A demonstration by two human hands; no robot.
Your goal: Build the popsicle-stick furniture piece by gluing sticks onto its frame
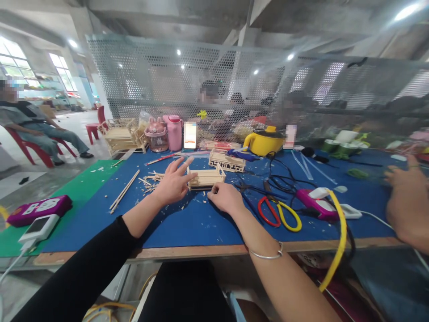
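The left hand is spread, its fingertips at the left end of the small wooden frame, mid-bench; the right hand curls by its front right corner, whether pinching anything I cannot tell. Scissors lie rightward, toward the bench's near edge, and a yellow pot stands along the far edge.

This looks like a craft workshop in a large, factory-like hall — bare concrete ceiling, big paned windows and a perforated divider behind the long blue worktop. Scissors, a purple power strip, loose sticks and a small stick-built model share that surface, with other people visible through the divider.
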